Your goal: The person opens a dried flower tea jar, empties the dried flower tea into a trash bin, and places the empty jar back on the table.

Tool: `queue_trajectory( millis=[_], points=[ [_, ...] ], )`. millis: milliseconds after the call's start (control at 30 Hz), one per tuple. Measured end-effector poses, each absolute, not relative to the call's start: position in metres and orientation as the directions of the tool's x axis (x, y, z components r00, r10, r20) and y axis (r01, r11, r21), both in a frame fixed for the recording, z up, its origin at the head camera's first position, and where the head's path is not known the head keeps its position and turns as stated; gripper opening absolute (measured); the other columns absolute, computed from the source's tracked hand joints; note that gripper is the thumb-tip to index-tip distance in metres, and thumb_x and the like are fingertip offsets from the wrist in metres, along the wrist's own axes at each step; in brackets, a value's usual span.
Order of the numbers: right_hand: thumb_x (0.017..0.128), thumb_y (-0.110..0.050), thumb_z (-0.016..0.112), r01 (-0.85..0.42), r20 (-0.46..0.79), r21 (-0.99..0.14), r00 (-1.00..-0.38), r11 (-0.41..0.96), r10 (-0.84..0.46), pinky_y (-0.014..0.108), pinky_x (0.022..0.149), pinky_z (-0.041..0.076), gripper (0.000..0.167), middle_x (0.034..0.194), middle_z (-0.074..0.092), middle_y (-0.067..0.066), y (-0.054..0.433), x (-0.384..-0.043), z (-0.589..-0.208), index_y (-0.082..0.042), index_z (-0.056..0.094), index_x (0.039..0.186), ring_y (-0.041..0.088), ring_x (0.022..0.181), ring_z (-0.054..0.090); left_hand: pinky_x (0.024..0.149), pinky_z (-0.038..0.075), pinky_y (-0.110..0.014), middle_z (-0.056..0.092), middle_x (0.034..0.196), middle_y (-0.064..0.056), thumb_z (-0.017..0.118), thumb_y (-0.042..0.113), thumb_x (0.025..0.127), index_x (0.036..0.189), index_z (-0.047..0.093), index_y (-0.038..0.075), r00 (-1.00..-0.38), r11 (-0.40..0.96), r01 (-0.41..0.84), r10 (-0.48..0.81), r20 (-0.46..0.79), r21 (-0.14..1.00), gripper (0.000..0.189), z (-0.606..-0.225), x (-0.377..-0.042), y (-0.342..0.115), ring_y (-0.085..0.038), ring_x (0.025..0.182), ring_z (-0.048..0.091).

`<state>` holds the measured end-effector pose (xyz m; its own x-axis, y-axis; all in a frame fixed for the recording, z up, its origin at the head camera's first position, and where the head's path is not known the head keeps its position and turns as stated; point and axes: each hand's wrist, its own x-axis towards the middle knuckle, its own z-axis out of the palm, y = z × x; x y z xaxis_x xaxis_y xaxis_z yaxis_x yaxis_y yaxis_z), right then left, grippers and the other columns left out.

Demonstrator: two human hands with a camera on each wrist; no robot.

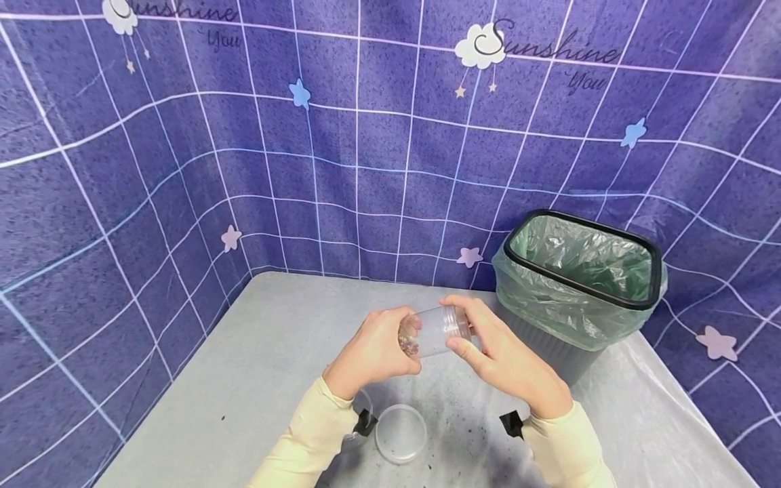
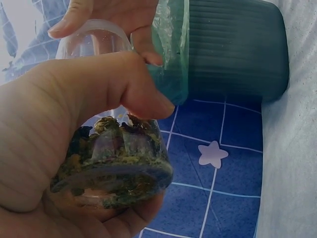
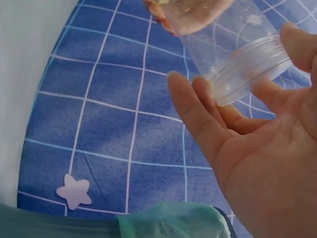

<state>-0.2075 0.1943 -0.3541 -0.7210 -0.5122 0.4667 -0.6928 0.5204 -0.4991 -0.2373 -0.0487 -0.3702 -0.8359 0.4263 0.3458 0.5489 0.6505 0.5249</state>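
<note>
A clear plastic jar (image 1: 432, 332) is held tilted in the air, between both hands. My left hand (image 1: 375, 346) grips it round the base end, its thumb across the side in the left wrist view. Dark, crumbly, dried plant-like bits (image 2: 119, 148) lie in the bottom of the jar. My right hand (image 1: 497, 349) has its thumb and fingers about the ridged neck end (image 3: 252, 67) of the jar, with one finger reaching out straight in the right wrist view. Whether a lid sits on that end, I cannot tell.
A round clear lid-like disc (image 1: 401, 434) lies on the grey tabletop (image 1: 244, 379), below the hands. Another clear round piece (image 1: 365, 401) is partly hidden by my left wrist. A grey bin (image 1: 546, 339) with a green liner (image 1: 549, 301) stands at the right, near the patterned curtain.
</note>
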Motion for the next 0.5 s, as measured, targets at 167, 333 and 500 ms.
queue_trajectory(
  millis=[167, 333, 500],
  points=[
    [0.101, -0.021, 0.067, -0.716, 0.483, -0.486, -0.698, 0.501, -0.529, 0.032, 0.097, 0.050, 0.058, 0.142, 0.050, -0.008, 0.1958, -0.2064, -0.3530, -0.024, 0.042, 0.152, 0.010, 0.114, 0.056, 0.074, 0.054, -0.029, 0.073, 0.092, 0.005, 0.089, 0.019, 0.057, 0.105, 0.069, 0.018, -0.837, 0.641, 0.546, 0.432, 0.335, 0.540, 0.051, -0.3714, -0.2382, -0.0483, -0.008, 0.079, 0.064],
    [0.099, -0.015, 0.069, -0.743, 0.503, -0.470, -0.669, 0.477, -0.547, 0.032, 0.094, 0.052, 0.058, 0.146, 0.049, -0.007, 0.1949, -0.2050, -0.3506, -0.020, 0.044, 0.151, 0.010, 0.119, 0.054, 0.075, 0.054, -0.028, 0.072, 0.091, 0.007, 0.089, 0.019, 0.058, 0.103, 0.069, 0.019, -0.833, 0.626, 0.553, 0.437, 0.341, 0.550, 0.050, -0.3718, -0.2385, -0.0489, -0.007, 0.079, 0.065],
    [0.095, -0.005, 0.070, -0.765, 0.519, -0.481, -0.642, 0.429, -0.564, 0.030, 0.099, 0.052, 0.059, 0.148, 0.050, -0.002, 0.1946, -0.2046, -0.3495, -0.016, 0.047, 0.148, 0.013, 0.130, 0.051, 0.076, 0.055, -0.028, 0.071, 0.090, 0.010, 0.088, 0.017, 0.058, 0.104, 0.069, 0.018, -0.831, 0.613, 0.555, 0.439, 0.341, 0.562, 0.050, -0.3712, -0.2380, -0.0492, -0.005, 0.080, 0.066]
  ],
)
